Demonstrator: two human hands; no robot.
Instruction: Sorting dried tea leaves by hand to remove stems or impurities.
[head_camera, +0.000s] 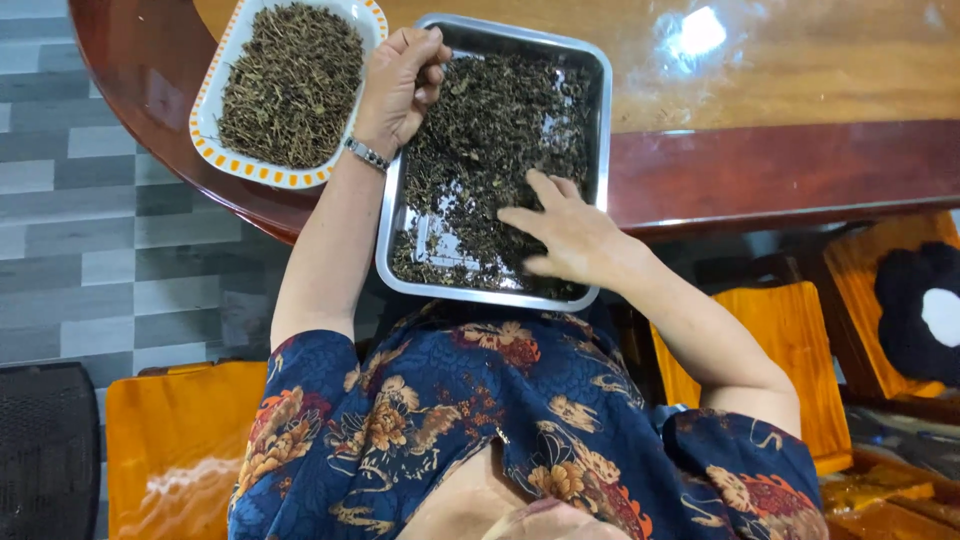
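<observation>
A steel tray (601, 110) lies on the table edge in front of me, holding loose dark dried herbs (500, 130). My left hand (398, 88), with a metal bracelet at the wrist, hovers over the tray's far left corner, its fingers curled and pinched on a few herb pieces. My right hand (568, 236) rests flat on the herbs near the tray's front right, fingers spread. To the left of the tray sits a white dish with an orange-patterned rim (205, 120), heaped with browner dried stems (292, 82).
The polished red-brown wooden table (780, 160) curves away at the left over a grey tiled floor (90, 230). Orange wooden chairs (790, 340) stand at the right and lower left. A black mesh seat (45, 450) is at the bottom left.
</observation>
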